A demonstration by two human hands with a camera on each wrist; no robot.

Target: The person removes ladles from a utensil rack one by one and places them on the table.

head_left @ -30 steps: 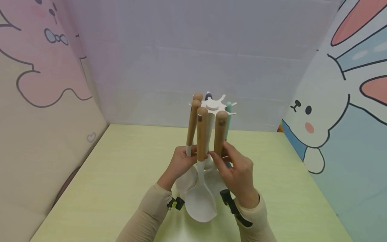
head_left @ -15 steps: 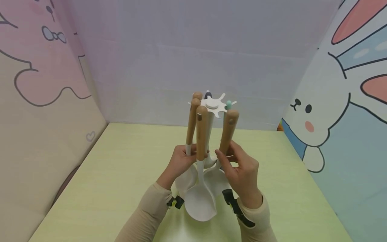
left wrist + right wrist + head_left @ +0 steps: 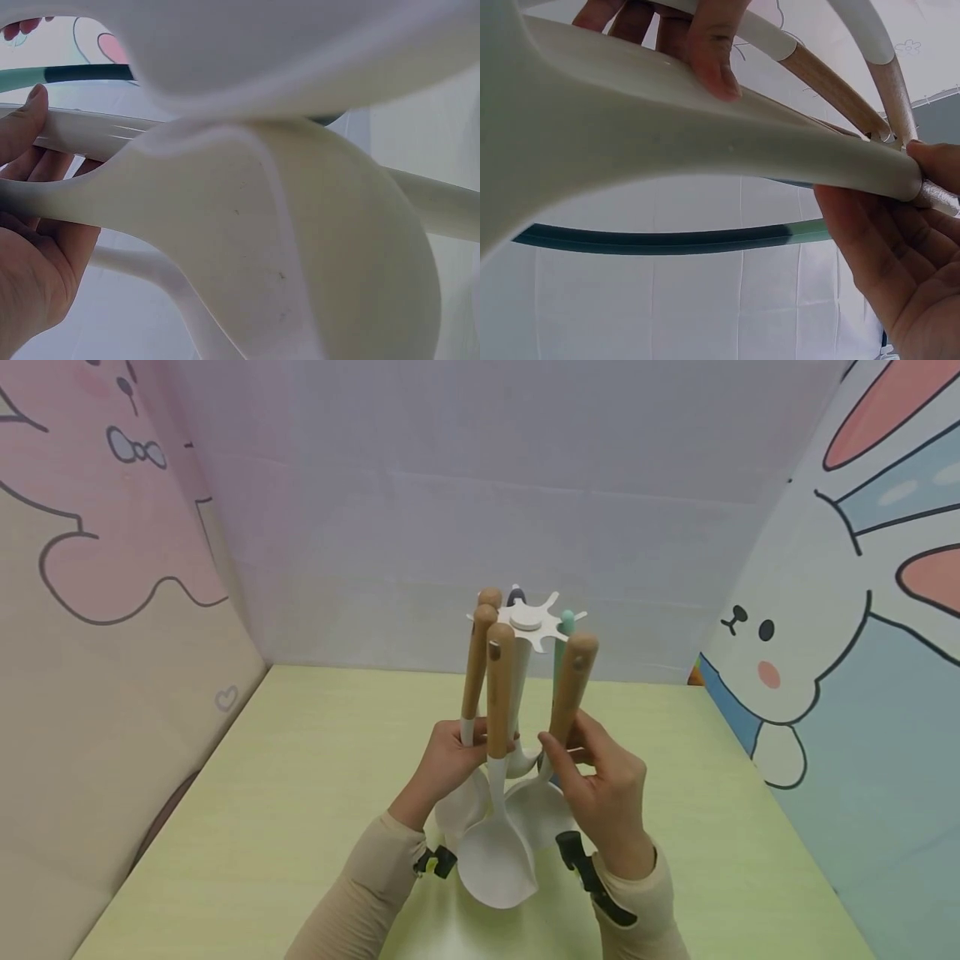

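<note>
A white utensil stand (image 3: 525, 618) with a hooked top rises at the middle of the table. My left hand (image 3: 453, 756) grips its pole (image 3: 90, 129), fingers and thumb around it. My right hand (image 3: 603, 781) pinches a spatula (image 3: 573, 681) low on its wooden handle, near the white neck. That handle leans right, its top apart from the stand's hooks; its broad white head (image 3: 538, 814) is partly hidden. In front hangs another wooden-handled utensil with a wide white head (image 3: 497, 864). In the right wrist view, my right hand (image 3: 900, 262) holds the spatula's neck end.
Several more utensils hang around the stand, among them a wooden-handled one (image 3: 476, 668) on the left and a green-handled one (image 3: 567, 622) behind. The pale green tabletop (image 3: 337, 752) is bounded by a white back wall (image 3: 450, 485) and cartoon-printed side panels.
My right hand has moved right with the spatula, whose handle has swung away from the stand's pole and tilted right. My left hand stays on the pole.
</note>
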